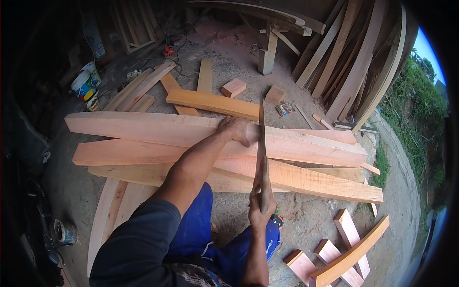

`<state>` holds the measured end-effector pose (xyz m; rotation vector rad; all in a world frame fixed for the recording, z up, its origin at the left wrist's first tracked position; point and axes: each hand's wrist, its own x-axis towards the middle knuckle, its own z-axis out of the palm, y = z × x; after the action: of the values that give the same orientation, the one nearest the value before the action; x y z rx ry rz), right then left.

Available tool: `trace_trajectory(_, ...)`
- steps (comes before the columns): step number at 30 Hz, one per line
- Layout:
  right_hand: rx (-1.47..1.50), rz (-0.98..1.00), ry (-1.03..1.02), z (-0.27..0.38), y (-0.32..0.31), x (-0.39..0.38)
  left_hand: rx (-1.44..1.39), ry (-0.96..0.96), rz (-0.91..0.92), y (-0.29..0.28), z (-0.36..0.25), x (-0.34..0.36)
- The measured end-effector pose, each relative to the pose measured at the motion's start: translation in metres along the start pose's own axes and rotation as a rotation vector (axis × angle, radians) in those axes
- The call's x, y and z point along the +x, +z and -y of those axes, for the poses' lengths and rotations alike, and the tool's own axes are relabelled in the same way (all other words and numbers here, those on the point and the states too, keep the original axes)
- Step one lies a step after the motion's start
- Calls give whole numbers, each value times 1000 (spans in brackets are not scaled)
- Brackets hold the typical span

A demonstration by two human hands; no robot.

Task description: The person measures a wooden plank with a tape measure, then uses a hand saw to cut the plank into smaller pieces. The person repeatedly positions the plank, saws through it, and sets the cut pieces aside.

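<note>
My right hand (262, 205) is wrapped round the wooden handle of a handsaw (261, 150). The saw's blade points away from me and lies across a long, thick pinkish wooden beam (311, 146). Just left of the blade, my left hand (234, 130) grips the top of this beam, fingers over its far side and thumb toward the saw. A second pinkish beam (129, 152) lies nearer to me, beside a paler rough-faced beam (325, 182). Whether the teeth have cut into the wood cannot be made out.
Beyond the beams lie an orange-brown plank (215, 103), two wood blocks (234, 87) and a small colourful packet (285, 109). Tall boards (363, 52) lean at the far right. Offcuts (354, 239) lie at the near right. Paint buckets (82, 81) stand at the left.
</note>
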<state>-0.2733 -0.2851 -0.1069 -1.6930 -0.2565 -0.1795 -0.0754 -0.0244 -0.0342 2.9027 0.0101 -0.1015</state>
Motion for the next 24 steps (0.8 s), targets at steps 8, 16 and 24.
trace_trajectory(8, -138, -35, -121, 34, -20, -53, 60, -79, 26, 17, -8, -5)
trace_trajectory(16, 74, 43, 26, -4, -2, 4, 9, -28, 56, 2, 1, 3)
trace_trajectory(24, -14, -46, -144, 42, -25, -51, 6, -33, -66, 15, -7, -6)
